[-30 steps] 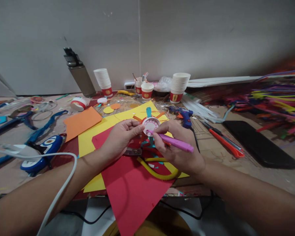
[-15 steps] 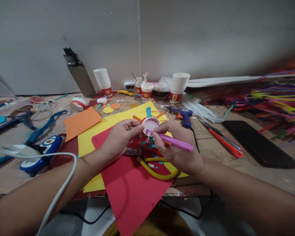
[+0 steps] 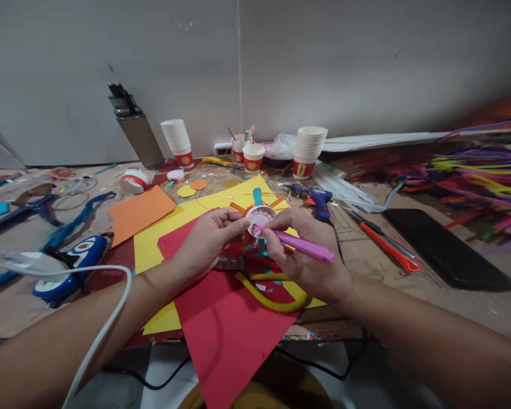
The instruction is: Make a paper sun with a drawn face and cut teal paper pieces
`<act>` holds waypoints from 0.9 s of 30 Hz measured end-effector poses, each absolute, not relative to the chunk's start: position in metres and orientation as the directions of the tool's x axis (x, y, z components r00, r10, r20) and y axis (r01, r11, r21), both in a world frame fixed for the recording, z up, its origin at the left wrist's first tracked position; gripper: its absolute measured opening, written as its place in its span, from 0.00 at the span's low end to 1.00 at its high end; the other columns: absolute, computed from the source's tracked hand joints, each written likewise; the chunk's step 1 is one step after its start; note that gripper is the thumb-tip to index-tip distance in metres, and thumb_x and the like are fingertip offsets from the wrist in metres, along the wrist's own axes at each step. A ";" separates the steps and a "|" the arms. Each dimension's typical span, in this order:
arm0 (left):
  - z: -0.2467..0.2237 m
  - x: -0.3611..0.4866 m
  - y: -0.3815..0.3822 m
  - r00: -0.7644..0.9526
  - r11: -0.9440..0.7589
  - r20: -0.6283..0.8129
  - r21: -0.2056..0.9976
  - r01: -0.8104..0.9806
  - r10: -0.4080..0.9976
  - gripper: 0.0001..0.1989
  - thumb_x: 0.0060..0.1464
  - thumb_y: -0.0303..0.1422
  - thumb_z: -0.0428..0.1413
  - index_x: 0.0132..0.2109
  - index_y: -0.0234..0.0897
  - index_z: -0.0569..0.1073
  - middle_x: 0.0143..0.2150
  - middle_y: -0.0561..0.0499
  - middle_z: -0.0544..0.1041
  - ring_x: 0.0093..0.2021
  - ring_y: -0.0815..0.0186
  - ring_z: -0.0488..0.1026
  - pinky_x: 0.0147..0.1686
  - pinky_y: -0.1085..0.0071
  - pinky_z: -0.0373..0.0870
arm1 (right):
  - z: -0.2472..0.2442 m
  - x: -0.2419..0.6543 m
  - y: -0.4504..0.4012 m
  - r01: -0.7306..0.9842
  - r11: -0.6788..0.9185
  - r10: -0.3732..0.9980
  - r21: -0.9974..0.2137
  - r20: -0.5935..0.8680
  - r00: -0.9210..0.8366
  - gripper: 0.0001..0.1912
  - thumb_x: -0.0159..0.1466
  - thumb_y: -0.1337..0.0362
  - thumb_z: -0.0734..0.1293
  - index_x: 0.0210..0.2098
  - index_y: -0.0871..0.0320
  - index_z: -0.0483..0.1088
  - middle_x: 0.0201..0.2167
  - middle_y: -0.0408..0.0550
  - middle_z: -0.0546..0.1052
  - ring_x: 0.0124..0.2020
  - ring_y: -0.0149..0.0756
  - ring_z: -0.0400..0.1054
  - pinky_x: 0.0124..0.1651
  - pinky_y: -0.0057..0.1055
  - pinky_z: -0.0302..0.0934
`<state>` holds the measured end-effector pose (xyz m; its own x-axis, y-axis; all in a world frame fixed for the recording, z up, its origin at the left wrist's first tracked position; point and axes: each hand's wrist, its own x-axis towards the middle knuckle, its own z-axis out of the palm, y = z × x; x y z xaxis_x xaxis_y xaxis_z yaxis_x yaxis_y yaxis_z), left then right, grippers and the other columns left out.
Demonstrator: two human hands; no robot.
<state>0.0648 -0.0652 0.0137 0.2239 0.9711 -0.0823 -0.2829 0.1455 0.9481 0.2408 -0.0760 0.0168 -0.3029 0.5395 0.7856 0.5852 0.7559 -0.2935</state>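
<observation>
Between the thumb and fingers of my left hand (image 3: 215,236) is a small paper cup piece (image 3: 260,215), its round white face turned towards me. Pink curved marks run around the inside of its rim. Teal and orange paper strips stick out from its edge. My right hand (image 3: 313,250) grips a pink-purple marker pen (image 3: 302,245), its tip at the lower part of the white face. Just beneath lie scissors with yellow and red handles (image 3: 276,307), partly hidden by my hands, on red paper (image 3: 225,341) and yellow paper (image 3: 153,250).
Stacked paper cups (image 3: 310,150) stand at the back, near a grey bottle (image 3: 140,139). A blue glue gun (image 3: 319,200), an orange box cutter (image 3: 387,244) and a black phone (image 3: 447,247) lie to the right. A white cable (image 3: 121,307) crosses over my left forearm.
The pen tip has shifted slightly along the white face, and the pink marks look a little fuller. Both hands keep their grip; the whole view has moved very slightly.
</observation>
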 end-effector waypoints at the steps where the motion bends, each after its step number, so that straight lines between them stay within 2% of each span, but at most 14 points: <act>1: 0.014 0.065 -0.065 0.224 0.143 -0.079 0.948 -0.285 0.971 0.14 0.44 0.36 0.67 0.30 0.32 0.71 0.25 0.54 0.73 0.25 0.74 0.69 0.27 0.78 0.68 | 0.017 0.241 -0.076 0.583 0.757 0.539 -0.296 0.787 -0.300 0.03 0.62 0.66 0.64 0.31 0.57 0.66 0.26 0.43 0.74 0.28 0.32 0.66 0.33 0.32 0.59; 13: 0.010 0.064 -0.062 0.252 0.141 -0.066 0.946 -0.292 0.966 0.11 0.47 0.34 0.65 0.31 0.32 0.71 0.25 0.55 0.74 0.24 0.75 0.69 0.28 0.79 0.68 | 0.016 0.243 -0.075 0.583 0.758 0.540 -0.293 0.784 -0.308 0.03 0.62 0.66 0.64 0.32 0.57 0.66 0.27 0.42 0.73 0.28 0.31 0.66 0.33 0.31 0.58; 27: 0.012 0.067 -0.063 0.236 0.171 -0.103 0.940 -0.293 0.966 0.14 0.43 0.34 0.67 0.30 0.32 0.71 0.24 0.55 0.74 0.22 0.75 0.68 0.25 0.79 0.67 | 0.016 0.239 -0.076 0.583 0.772 0.507 -0.253 0.798 -0.326 0.03 0.63 0.66 0.64 0.31 0.57 0.66 0.26 0.43 0.74 0.28 0.32 0.67 0.34 0.31 0.59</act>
<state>0.0665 -0.0629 0.0116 0.2356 0.9664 -0.1027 -0.2934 0.1715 0.9405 0.2393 -0.0762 0.0160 -0.3258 0.5072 0.7979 0.5831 0.7721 -0.2527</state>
